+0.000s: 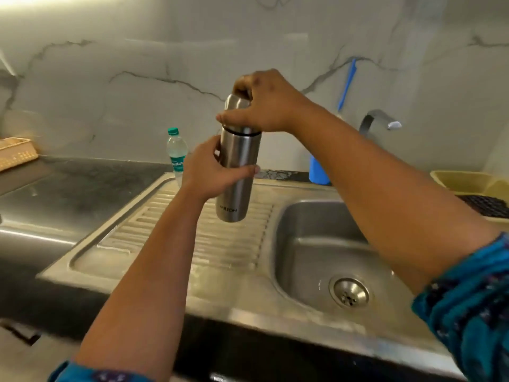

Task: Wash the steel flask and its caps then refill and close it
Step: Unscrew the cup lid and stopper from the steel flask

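Note:
A steel flask with small dark lettering near its base is held upright in the air above the ribbed drainboard. My left hand grips the flask's body around the middle. My right hand grips the steel outer cap on top of the flask, fingers curled over it. A thin dark gap shows between cap and body. Any inner cap is hidden under the outer one.
A steel sink basin with a drain lies to the right, its tap behind my right arm. A small plastic water bottle stands behind the drainboard. A blue holder, yellow tub and beige basket sit along the counter.

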Available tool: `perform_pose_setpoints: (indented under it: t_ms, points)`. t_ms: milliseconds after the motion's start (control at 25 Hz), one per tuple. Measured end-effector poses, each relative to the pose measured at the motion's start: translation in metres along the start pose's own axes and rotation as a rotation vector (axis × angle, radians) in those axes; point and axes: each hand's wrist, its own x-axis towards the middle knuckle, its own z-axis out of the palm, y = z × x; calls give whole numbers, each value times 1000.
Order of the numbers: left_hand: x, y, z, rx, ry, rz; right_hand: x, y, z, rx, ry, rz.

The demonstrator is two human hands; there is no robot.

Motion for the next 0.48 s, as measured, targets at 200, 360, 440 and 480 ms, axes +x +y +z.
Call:
perform_pose_setpoints:
  t_ms: [200, 360, 440, 480]
  points:
    - [-86, 40, -23, -88, -41, -43, -75, -52, -31, -16, -28, 59]
    - [-119, 54, -32, -67, -112, -51, -116, -73, -40, 11, -35, 126]
    - [-126, 53, -33, -105, -164, -84, -126, -75, -39, 20, -48, 113]
    - [-127, 52, -33, -164, -204, -105, -127, -76, -39, 19, -71, 87]
